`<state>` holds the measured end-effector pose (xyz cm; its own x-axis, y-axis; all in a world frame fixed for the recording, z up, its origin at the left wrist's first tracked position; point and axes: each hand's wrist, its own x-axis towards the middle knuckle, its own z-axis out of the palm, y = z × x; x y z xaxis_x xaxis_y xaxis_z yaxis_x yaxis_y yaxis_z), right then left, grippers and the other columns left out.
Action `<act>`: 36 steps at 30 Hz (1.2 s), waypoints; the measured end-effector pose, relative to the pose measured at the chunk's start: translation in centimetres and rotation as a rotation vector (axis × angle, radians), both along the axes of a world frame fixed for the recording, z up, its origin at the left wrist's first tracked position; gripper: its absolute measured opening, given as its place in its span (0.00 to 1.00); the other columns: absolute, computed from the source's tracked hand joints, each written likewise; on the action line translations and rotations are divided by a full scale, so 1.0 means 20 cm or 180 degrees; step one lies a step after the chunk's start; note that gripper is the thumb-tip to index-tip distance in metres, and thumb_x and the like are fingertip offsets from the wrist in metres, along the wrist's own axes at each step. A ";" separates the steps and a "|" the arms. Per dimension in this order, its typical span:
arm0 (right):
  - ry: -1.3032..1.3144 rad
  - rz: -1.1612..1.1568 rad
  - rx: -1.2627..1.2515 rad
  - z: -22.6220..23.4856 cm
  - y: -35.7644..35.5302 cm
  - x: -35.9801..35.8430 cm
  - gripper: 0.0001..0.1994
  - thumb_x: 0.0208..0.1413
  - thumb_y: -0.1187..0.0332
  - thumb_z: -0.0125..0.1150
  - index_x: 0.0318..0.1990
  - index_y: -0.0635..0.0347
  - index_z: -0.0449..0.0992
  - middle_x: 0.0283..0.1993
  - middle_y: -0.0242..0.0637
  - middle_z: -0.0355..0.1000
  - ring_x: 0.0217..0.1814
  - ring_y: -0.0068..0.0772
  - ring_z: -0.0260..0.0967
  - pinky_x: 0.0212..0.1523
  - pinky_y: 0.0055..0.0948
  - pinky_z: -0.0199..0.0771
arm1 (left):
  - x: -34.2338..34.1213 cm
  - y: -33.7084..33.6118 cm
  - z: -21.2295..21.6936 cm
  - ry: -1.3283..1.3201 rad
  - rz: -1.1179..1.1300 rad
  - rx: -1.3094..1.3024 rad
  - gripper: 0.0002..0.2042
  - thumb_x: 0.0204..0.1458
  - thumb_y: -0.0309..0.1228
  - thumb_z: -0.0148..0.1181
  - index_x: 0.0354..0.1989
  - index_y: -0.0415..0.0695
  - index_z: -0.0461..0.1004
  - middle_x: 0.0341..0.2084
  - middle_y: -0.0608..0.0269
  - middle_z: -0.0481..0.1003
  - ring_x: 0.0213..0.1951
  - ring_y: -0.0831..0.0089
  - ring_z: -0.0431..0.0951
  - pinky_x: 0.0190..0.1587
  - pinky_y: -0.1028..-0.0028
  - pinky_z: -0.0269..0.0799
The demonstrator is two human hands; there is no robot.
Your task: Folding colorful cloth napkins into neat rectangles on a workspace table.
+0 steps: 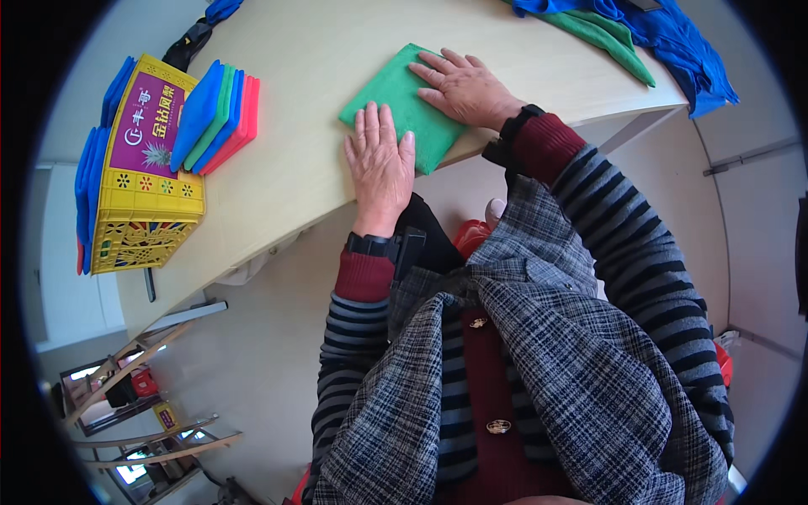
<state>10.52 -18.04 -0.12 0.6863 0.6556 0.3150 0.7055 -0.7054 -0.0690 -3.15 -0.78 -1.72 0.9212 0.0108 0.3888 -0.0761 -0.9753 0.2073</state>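
A folded green cloth (412, 105) lies flat near the front edge of the table, one corner reaching over that edge. My left hand (380, 168) rests with fingers stretched out, its fingertips on the cloth's left part. Across the cloth's right part lies my right hand (467, 88), palm down and fingers spread. Neither hand grips anything; both press flat on the fabric.
Left on the pale table (290, 101) stands a yellow plastic crate (151, 198) with folded cloths over its rim. Beside it is a stack of blue, green and red folded cloths (220, 118). Loose blue cloths (686, 59) and a green cloth (593, 38) lie at the far right.
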 end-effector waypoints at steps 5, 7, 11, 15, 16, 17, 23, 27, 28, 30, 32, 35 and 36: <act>0.0025 -0.0486 -0.0113 0.03 -0.11 -0.07 0.29 0.68 0.46 0.40 0.71 0.51 0.61 0.74 0.39 0.56 0.77 0.47 0.50 0.74 0.51 0.49 | -0.06 -0.01 0.02 -0.0188 -0.0091 -0.0198 0.31 0.66 0.48 0.45 0.70 0.37 0.57 0.71 0.48 0.55 0.73 0.52 0.51 0.72 0.47 0.43; -0.0056 -0.0351 0.0033 0.03 -0.10 -0.13 0.30 0.69 0.45 0.40 0.70 0.51 0.61 0.74 0.39 0.56 0.77 0.47 0.49 0.74 0.51 0.48 | -0.10 -0.05 0.04 -0.0237 -0.0172 -0.0314 0.32 0.65 0.48 0.47 0.69 0.37 0.57 0.70 0.48 0.56 0.73 0.52 0.51 0.72 0.47 0.43; 0.0092 0.0134 0.0382 0.07 0.00 -0.36 0.30 0.69 0.45 0.39 0.71 0.53 0.60 0.74 0.40 0.57 0.78 0.47 0.48 0.76 0.51 0.45 | -0.17 -0.16 0.06 -0.0395 -0.0602 0.0309 0.32 0.62 0.45 0.55 0.67 0.36 0.60 0.69 0.47 0.58 0.73 0.52 0.52 0.72 0.46 0.44; 0.0374 0.0413 0.0500 0.05 0.04 -0.43 0.29 0.70 0.46 0.39 0.71 0.52 0.60 0.74 0.40 0.57 0.78 0.47 0.48 0.77 0.50 0.42 | -0.15 -0.17 -0.01 -0.0464 -0.0684 0.0172 0.32 0.57 0.40 0.63 0.65 0.34 0.63 0.67 0.47 0.61 0.71 0.53 0.55 0.71 0.47 0.48; 0.0387 0.0464 0.0520 0.04 0.04 -0.43 0.29 0.70 0.46 0.39 0.71 0.52 0.61 0.74 0.40 0.57 0.78 0.47 0.48 0.77 0.50 0.42 | -0.14 -0.17 -0.02 -0.0499 -0.0642 0.0275 0.32 0.55 0.39 0.64 0.64 0.34 0.63 0.67 0.48 0.61 0.71 0.53 0.57 0.71 0.48 0.50; 0.0404 0.0449 0.0527 0.03 0.03 -0.41 0.29 0.70 0.46 0.39 0.71 0.52 0.61 0.74 0.40 0.57 0.78 0.47 0.48 0.77 0.50 0.42 | -0.13 -0.17 -0.02 -0.0529 -0.0602 0.0381 0.32 0.54 0.38 0.65 0.64 0.34 0.63 0.66 0.48 0.62 0.70 0.54 0.58 0.71 0.50 0.51; -0.0140 0.0155 0.0341 -0.03 -0.05 -0.30 0.27 0.71 0.48 0.38 0.70 0.51 0.62 0.74 0.39 0.57 0.77 0.46 0.49 0.76 0.48 0.44 | -0.13 -0.16 -0.05 -0.0659 -0.0510 0.0495 0.34 0.50 0.34 0.68 0.65 0.36 0.63 0.63 0.49 0.66 0.67 0.54 0.63 0.71 0.55 0.55; -0.0234 -0.0031 0.0244 -0.04 -0.11 -0.22 0.27 0.71 0.48 0.38 0.70 0.51 0.62 0.74 0.39 0.57 0.77 0.47 0.50 0.75 0.48 0.46 | -0.13 -0.16 -0.04 -0.0575 -0.0504 0.0653 0.33 0.50 0.34 0.68 0.64 0.38 0.64 0.64 0.51 0.66 0.66 0.56 0.65 0.70 0.56 0.56; -0.0239 -0.0095 0.0221 -0.04 -0.13 -0.20 0.27 0.71 0.48 0.38 0.70 0.50 0.62 0.74 0.39 0.56 0.77 0.47 0.50 0.75 0.48 0.47 | -0.14 -0.16 -0.04 -0.0597 -0.0511 0.0647 0.33 0.50 0.34 0.68 0.64 0.38 0.64 0.64 0.51 0.66 0.66 0.56 0.65 0.70 0.56 0.56; -0.0151 -0.0148 0.0244 -0.04 -0.15 -0.16 0.27 0.71 0.49 0.38 0.70 0.50 0.62 0.74 0.40 0.56 0.77 0.48 0.50 0.75 0.48 0.47 | -0.13 -0.16 -0.05 -0.0665 -0.0520 0.0635 0.33 0.50 0.34 0.69 0.64 0.39 0.64 0.64 0.52 0.66 0.66 0.56 0.65 0.71 0.56 0.56; 0.0058 -0.0270 0.0285 -0.04 -0.18 -0.14 0.27 0.71 0.49 0.38 0.71 0.50 0.61 0.75 0.42 0.55 0.77 0.49 0.50 0.75 0.49 0.48 | -0.13 -0.16 -0.05 -0.0689 -0.0510 0.0627 0.33 0.50 0.34 0.69 0.64 0.39 0.64 0.64 0.52 0.66 0.66 0.56 0.65 0.71 0.56 0.56; 0.0087 -0.0505 0.0209 -0.03 -0.22 -0.11 0.27 0.70 0.49 0.40 0.70 0.51 0.62 0.73 0.42 0.58 0.76 0.48 0.51 0.74 0.50 0.48 | -0.14 -0.16 -0.05 -0.0715 -0.0498 0.0601 0.33 0.50 0.34 0.69 0.64 0.39 0.64 0.64 0.53 0.66 0.66 0.56 0.65 0.71 0.57 0.56; 0.0114 -0.0624 0.0174 -0.03 -0.23 -0.11 0.27 0.70 0.50 0.41 0.70 0.52 0.62 0.72 0.43 0.59 0.75 0.47 0.52 0.74 0.50 0.49 | -0.15 -0.16 -0.06 -0.0712 -0.0509 0.0583 0.33 0.50 0.34 0.69 0.64 0.39 0.65 0.64 0.53 0.66 0.66 0.57 0.65 0.71 0.57 0.56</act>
<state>8.26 -22.60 -0.81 0.8105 0.4908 0.3195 0.5514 -0.8235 -0.1336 -6.06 -3.94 -2.86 0.7972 -0.2158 0.5638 -0.2550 -0.9669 -0.0096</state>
